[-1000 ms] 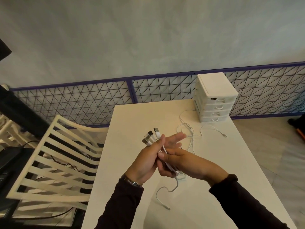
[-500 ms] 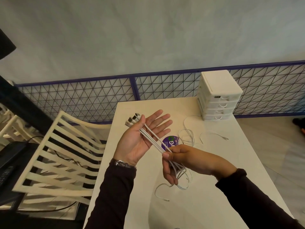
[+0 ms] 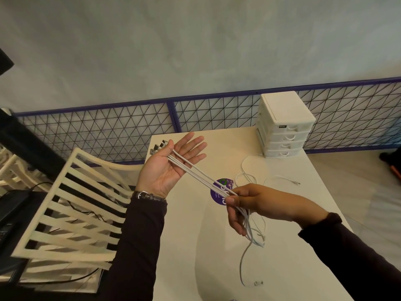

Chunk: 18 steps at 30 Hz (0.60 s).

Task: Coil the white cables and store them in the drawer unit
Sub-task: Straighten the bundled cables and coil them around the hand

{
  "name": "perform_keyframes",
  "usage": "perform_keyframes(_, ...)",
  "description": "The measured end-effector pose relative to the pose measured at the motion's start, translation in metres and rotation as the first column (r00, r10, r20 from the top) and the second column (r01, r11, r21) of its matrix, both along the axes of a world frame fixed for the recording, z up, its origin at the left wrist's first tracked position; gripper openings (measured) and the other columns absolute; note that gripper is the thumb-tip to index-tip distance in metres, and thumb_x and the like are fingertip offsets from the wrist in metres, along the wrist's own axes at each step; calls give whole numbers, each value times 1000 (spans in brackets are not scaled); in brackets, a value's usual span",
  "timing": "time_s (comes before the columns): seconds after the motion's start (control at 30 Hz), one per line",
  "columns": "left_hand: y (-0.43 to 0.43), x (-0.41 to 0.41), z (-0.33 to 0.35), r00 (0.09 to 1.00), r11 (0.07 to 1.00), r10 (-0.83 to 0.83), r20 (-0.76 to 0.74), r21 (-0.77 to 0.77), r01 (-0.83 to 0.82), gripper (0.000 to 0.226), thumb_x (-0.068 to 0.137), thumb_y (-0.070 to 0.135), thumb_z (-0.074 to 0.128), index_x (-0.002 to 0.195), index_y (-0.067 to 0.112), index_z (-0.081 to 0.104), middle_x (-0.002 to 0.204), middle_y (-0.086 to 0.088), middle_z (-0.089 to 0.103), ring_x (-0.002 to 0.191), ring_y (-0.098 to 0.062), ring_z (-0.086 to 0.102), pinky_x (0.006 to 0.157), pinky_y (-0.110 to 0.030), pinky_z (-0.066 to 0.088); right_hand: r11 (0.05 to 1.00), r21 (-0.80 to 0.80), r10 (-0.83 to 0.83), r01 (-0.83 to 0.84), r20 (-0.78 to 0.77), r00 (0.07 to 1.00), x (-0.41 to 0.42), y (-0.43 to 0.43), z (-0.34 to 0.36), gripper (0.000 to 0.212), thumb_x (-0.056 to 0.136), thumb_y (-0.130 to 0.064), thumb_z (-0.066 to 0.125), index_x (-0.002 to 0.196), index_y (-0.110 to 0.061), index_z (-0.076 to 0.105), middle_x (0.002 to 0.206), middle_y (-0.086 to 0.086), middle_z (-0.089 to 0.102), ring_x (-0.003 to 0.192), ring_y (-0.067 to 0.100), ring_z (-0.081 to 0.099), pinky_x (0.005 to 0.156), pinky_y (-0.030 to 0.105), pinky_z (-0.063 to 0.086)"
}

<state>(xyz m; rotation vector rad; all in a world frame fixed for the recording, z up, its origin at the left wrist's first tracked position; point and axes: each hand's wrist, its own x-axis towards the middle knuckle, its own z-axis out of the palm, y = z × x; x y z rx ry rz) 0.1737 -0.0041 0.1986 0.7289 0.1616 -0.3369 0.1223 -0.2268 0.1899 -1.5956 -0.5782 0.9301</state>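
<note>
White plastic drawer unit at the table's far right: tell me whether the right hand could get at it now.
Probably yes: bare table lies between, but the right hand is pinching the white cables.

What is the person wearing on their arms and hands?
Both arms have long, dark, snug sleeves. The left sleeve ends at a dark band, perhaps a watch or bracelet. The right sleeve has a ribbed cuff. Both hands are bare: no gloves or visible rings.
</note>
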Motion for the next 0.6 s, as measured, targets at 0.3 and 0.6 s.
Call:
perform_keyframes(0.3,17,19,1,995,997,80,-60,-18,-82,62,102,30,16,99,-8,66,109,-27,66,95,-39,67,83,-54,49,1000,-28,-14,11,-80,997,3,-30,-2,37,96,-31,39,71,-8,54,60,10,60,42,20,51,53,25,45)
perform_keyframes(0.6,30,24,8,994,995,98,-47,31,-96,57,101,32,15,109,-4,59,109,-25,67,95,-38,68,80,-52,52,998,-53,27,-33,-108,994,1,-53,3,35,96,-30,40,67,-15,53,51,5,54,39,18,47,53,29,46)
